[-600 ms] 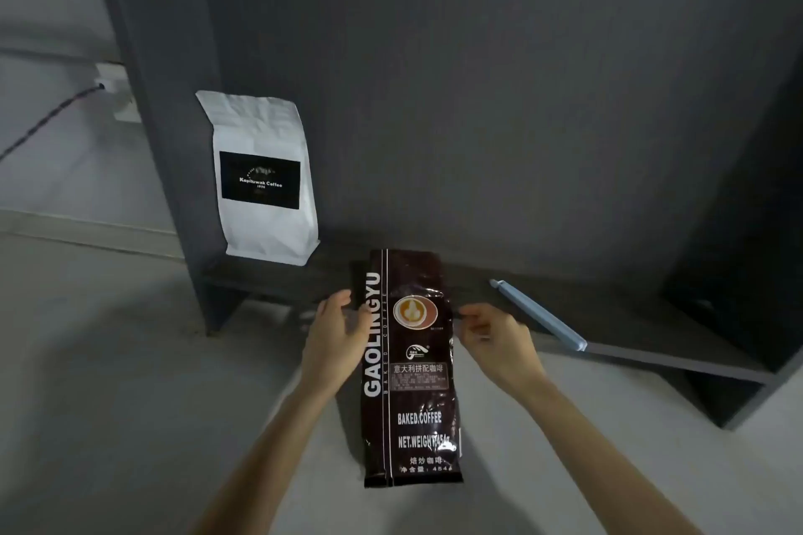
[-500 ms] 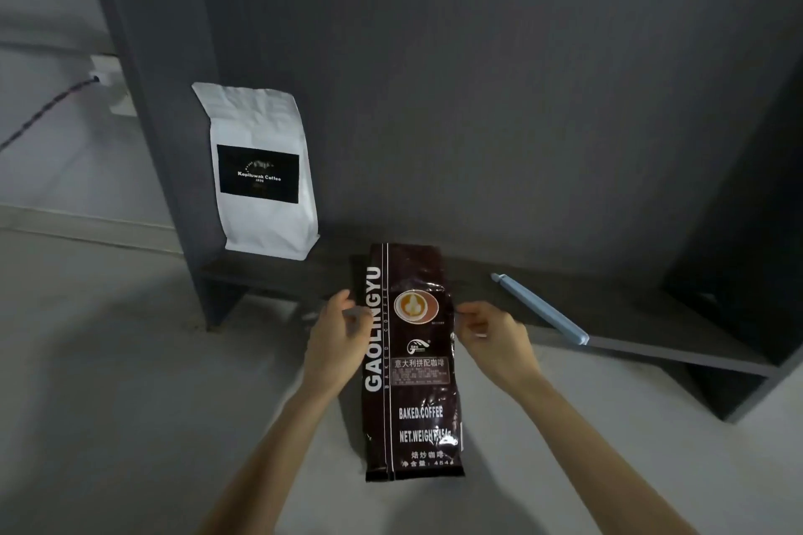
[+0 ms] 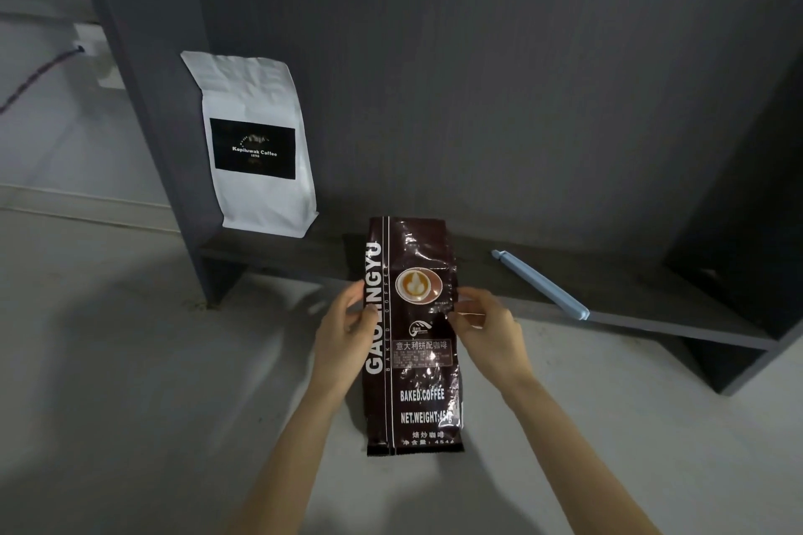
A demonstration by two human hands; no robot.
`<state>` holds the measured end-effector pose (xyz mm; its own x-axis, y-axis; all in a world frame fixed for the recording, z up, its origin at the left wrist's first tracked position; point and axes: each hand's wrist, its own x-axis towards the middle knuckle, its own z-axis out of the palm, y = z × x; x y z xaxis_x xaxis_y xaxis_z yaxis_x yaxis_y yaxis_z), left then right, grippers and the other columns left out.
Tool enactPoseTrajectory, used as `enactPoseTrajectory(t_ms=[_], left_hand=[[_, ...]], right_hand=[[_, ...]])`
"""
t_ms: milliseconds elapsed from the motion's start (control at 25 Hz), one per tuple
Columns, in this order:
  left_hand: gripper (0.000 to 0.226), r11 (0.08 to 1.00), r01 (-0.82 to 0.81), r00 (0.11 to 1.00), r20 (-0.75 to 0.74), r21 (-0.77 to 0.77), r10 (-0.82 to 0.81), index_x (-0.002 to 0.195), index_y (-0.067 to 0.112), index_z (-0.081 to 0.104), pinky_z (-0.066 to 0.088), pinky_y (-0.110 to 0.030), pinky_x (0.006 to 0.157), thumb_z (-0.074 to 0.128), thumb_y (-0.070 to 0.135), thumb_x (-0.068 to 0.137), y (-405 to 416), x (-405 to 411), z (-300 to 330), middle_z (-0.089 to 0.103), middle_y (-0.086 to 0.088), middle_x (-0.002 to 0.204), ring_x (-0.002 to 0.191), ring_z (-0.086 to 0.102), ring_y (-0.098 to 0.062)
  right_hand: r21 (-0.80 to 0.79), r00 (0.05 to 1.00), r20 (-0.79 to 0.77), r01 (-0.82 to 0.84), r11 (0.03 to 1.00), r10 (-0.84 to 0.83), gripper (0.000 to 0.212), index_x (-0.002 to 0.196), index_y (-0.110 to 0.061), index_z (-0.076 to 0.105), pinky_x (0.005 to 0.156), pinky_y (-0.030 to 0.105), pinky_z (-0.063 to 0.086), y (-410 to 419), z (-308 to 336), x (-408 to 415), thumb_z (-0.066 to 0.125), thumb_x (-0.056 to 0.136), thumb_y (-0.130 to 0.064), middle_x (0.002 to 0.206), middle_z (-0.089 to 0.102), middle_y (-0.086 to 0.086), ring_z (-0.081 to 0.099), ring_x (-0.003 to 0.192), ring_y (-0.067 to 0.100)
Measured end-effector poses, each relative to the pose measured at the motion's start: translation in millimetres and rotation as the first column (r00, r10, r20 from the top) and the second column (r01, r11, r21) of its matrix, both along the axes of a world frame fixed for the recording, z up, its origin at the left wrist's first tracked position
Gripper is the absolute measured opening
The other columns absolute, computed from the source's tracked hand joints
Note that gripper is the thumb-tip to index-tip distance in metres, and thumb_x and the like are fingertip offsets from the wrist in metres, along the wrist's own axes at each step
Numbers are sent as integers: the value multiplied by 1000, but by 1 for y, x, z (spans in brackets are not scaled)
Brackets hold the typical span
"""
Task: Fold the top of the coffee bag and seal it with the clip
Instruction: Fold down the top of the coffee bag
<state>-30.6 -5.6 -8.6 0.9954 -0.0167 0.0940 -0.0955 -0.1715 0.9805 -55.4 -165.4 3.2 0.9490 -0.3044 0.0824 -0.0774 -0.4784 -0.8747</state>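
Note:
A tall dark brown coffee bag (image 3: 413, 378) with white lettering and a latte-cup picture stands upright in the middle of the head view. My left hand (image 3: 343, 339) grips its left edge at mid height. On the opposite edge, my right hand (image 3: 489, 332) pinches the bag at about the same height. The bag's top is flat and unfolded, rising in front of the low shelf. A long light blue sealing clip (image 3: 541, 285) lies on that shelf to the right, apart from both hands.
A white coffee bag (image 3: 256, 152) with a black label stands on the dark grey shelf (image 3: 652, 321), leaning against its left side panel. The shelf's back panel rises behind. A wall socket with a cable (image 3: 82, 50) sits far left. Pale floor lies below.
The brown bag and both hands have risen slightly in view, the bag's top reaching higher against the shelf. Both hands keep their hold on its edges.

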Motion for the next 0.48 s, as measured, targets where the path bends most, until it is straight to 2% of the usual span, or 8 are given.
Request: enactPoseTrajectory(t_ms=[80, 120, 200, 280, 360, 480], left_hand=[[34, 1000, 18, 1000, 6, -15, -18, 119, 23, 50, 41, -27, 88, 48, 11, 87, 4, -5, 1, 56, 11, 113, 94, 54, -2], [33, 999, 26, 1000, 16, -27, -26, 118, 25, 51, 42, -25, 85, 49, 12, 87, 5, -9, 1, 56, 13, 112, 93, 54, 1], [35, 999, 38, 999, 36, -32, -37, 120, 26, 48, 41, -20, 81, 49, 12, 87, 6, -19, 0, 54, 17, 111, 96, 53, -1], [38, 997, 68, 996, 52, -31, -66, 124, 23, 44, 40, -18, 83, 47, 9, 88, 5, -26, 0, 52, 14, 114, 104, 52, -7], [33, 996, 92, 992, 94, -22, -89, 113, 29, 48, 41, -18, 85, 47, 8, 88, 5, -29, -1, 56, 14, 109, 102, 54, -8], [27, 997, 74, 985, 154, 6, -74, 93, 40, 50, 44, -19, 84, 46, 14, 89, 11, -32, 1, 57, 22, 97, 90, 57, 7]], right_hand=[[37, 1000, 9, 17, 999, -18, 34, 119, -15, 50, 63, 9, 39, 0, -1, -5, 54, 85, -15, 96, 61, 0, 53, 85, 10], [64, 999, 17, 31, 997, -33, 32, 118, -15, 52, 57, 9, 40, 0, -2, -8, 54, 85, -15, 94, 61, 0, 54, 83, 10], [129, 997, 39, 57, 990, -62, 30, 115, -15, 55, 60, 8, 39, 1, -5, -15, 55, 85, -16, 94, 64, 2, 58, 82, 12], [166, 994, 66, 71, 984, -83, 28, 112, -15, 58, 64, 9, 39, 1, -8, -22, 55, 85, -16, 94, 66, 3, 60, 86, 13], [172, 991, 95, 80, 982, -97, 26, 110, -15, 60, 66, 9, 40, 1, -9, -29, 54, 86, -17, 97, 67, 3, 60, 90, 15], [187, 987, 119, 88, 979, -111, 25, 110, -16, 60, 59, 6, 45, 2, -8, -40, 53, 86, -18, 98, 66, 4, 60, 90, 14]])
